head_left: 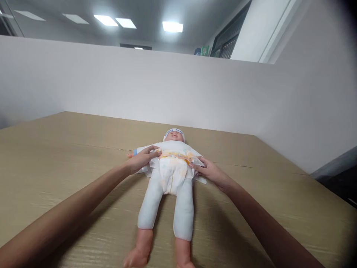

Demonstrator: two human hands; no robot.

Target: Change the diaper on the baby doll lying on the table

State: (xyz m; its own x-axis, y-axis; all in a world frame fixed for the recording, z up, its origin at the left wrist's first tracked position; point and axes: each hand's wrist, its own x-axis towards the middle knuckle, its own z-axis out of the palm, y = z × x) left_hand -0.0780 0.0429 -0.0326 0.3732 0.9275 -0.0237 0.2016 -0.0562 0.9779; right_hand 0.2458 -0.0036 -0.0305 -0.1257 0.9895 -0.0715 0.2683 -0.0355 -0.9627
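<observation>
A baby doll (167,201) in white clothes and a white cap lies on its back on the wooden table (55,156), feet toward me. A white diaper (173,169) with a yellow-orange printed waistband is wrapped around its hips. My left hand (142,160) grips the diaper's left waist flap at the doll's side. At the opposite side my right hand (210,172) pinches the right flap. Both arms reach in from the bottom corners.
A white partition wall (167,89) stands along the table's far edge and turns along the right side. Beyond the table's right edge is a dark gap (340,178). Ceiling lights show above the wall.
</observation>
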